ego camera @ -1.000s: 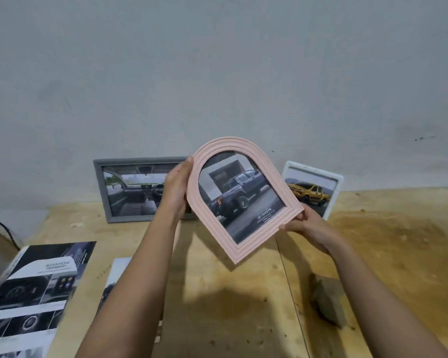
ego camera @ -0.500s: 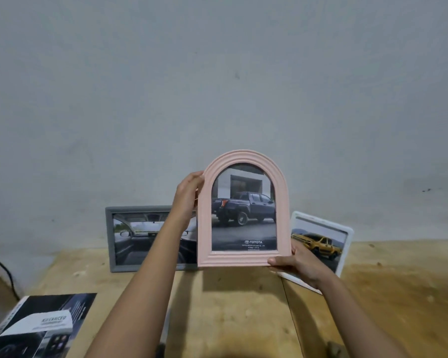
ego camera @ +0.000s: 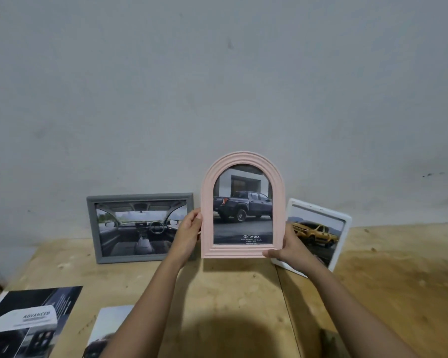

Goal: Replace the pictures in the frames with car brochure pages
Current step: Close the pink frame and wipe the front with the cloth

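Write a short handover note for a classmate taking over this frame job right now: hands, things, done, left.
Left hand grips the left edge of the pink arched frame; right hand holds its lower right corner.
It is upright between the grey frame and white frame.
Done: all three show car pages.
Left: probably just set it down and let go.
Spare brochure pages lie on the table.

Both hands, left hand (ego camera: 188,235) and right hand (ego camera: 288,248), hold pink arched frame (ego camera: 207,228) upright

Both arms reach forward, left grip (ego camera: 189,233) and right grip (ego camera: 287,248) curled, seemingly pinching.
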